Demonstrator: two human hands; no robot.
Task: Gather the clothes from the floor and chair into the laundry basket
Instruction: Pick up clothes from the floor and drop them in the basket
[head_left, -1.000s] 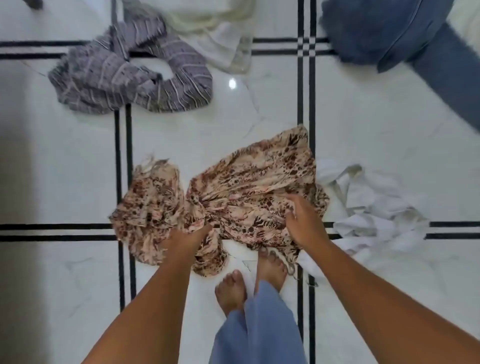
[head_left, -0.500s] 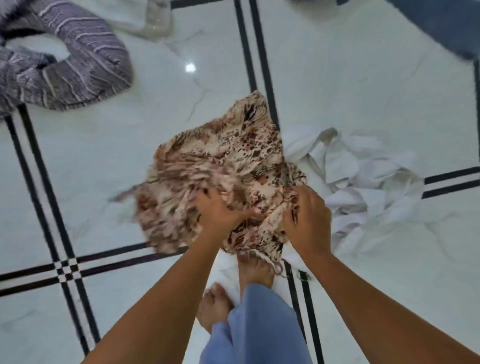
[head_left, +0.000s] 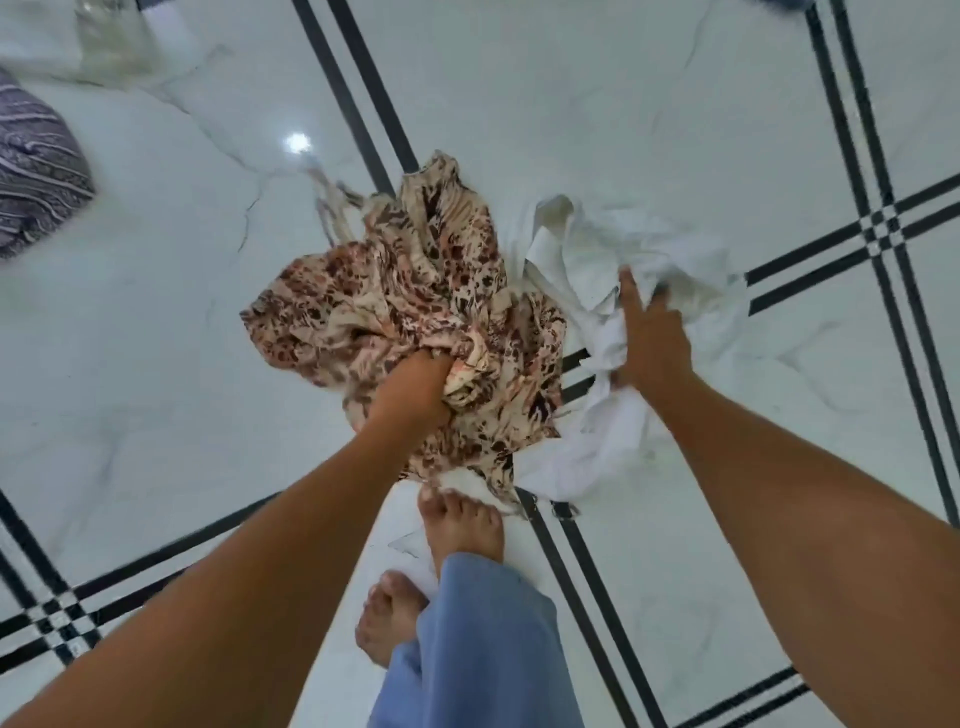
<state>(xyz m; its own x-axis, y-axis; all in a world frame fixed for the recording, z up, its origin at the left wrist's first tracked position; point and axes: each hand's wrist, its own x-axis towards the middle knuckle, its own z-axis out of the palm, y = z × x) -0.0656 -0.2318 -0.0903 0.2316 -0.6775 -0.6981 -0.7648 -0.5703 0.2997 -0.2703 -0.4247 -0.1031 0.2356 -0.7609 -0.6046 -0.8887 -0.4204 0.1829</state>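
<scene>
The left hand (head_left: 410, 387) reaches down from a long, nearly straight forearm and is closed in a fist around a bunch of the leopard-print garment (head_left: 415, 306), its fingers buried in the gathered folds. The cloth fans out from that grip — one crumpled lobe spreading to the left, a narrower part running up and away over the black floor stripes, with a thin pale strap or tie trailing at its upper left edge. Its lower hem lies just above the toes of a bare foot (head_left: 460, 530).

The right hand (head_left: 652, 338) stretches out flat, fingers extended and slightly spread, palm down on the white garment (head_left: 613, 260); it is open and pressing on the cloth, not clutching it. That white piece lies crumpled on the floor, touching the right side of the printed one and running under its edge toward the feet.

A second bare foot (head_left: 387, 616) stands just behind the first, partly covered by a light blue trouser leg (head_left: 478, 649).

The floor (head_left: 597, 104) is glossy white marble-look tile, crossed by paired black inlay lines that meet in small chequered squares; a ceiling light shows as a bright spot on it. At the left edge lies a grey striped garment (head_left: 36, 171) — well apart from the hands — and a pale cloth (head_left: 78, 41) sits blurred in the upper left corner.
</scene>
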